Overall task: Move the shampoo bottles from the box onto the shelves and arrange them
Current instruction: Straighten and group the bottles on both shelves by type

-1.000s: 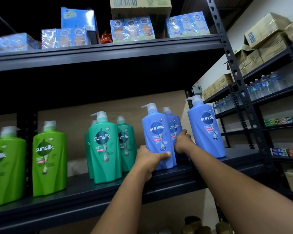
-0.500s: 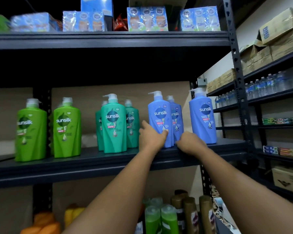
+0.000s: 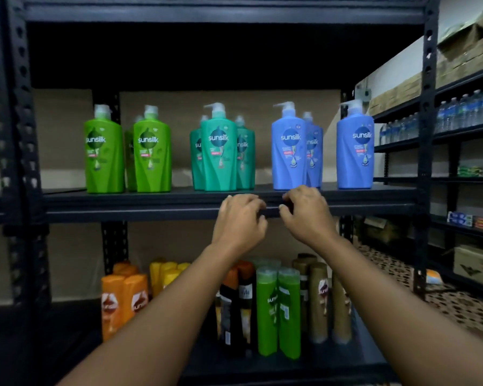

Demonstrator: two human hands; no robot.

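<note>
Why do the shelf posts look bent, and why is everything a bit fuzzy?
Head view: the wide-angle lens bows the shelf posts near the edges; motion blur softens the pump bottles and both hands, left and right; lighting is dim, darkest under the upper shelf.

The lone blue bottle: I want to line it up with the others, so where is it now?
In the head view the lone blue bottle stands upright at the right end of the middle shelf, beside the right post, apart from the blue pair.

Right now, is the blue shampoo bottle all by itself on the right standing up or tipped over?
Standing up. The lone blue shampoo bottle sits flat on the shelf, its pump on top.
</note>
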